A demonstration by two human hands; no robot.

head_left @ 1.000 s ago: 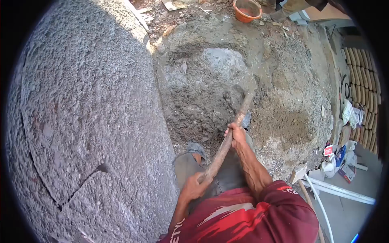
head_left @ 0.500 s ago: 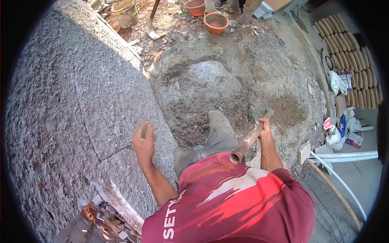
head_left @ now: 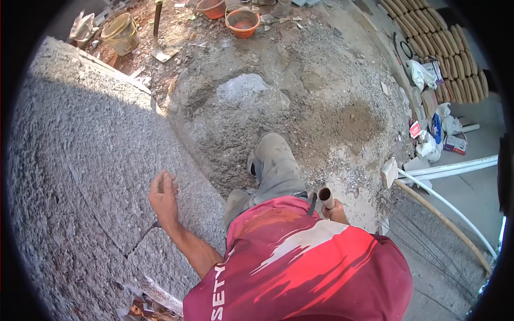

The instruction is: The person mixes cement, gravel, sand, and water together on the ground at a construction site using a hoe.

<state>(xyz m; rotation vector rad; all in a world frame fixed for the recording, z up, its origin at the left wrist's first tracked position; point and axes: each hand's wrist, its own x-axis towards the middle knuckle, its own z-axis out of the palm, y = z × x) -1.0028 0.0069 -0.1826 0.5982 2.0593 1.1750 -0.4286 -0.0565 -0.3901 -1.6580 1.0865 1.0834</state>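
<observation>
My left hand (head_left: 165, 195) is raised over the rough grey concrete slab, its fingers loosely curled and apart with nothing in them. Low at my right side, my right hand (head_left: 336, 212) is closed around a hollow, brownish pipe (head_left: 325, 198). The pipe's round open end points up toward me; its far part is hidden behind my hand and shirt. Beside it shows a narrow dark strip (head_left: 312, 204) that I cannot identify. Ahead of my legs lies a mound of wet grey mortar (head_left: 235, 136) with a pale patch (head_left: 243, 88) on top.
The slab (head_left: 112, 155) fills the left side. A shovel (head_left: 160, 51), a yellowish bucket (head_left: 120, 35) and orange tubs (head_left: 242, 24) stand at the far side. To the right are stacked sacks (head_left: 436, 48), white pipes (head_left: 455, 168) and a wooden pole (head_left: 444, 224).
My right hand has drawn the pipe back and down toward my hip, turning its open end up. My left hand has shifted left. The view has swung right, and my leg has moved.
</observation>
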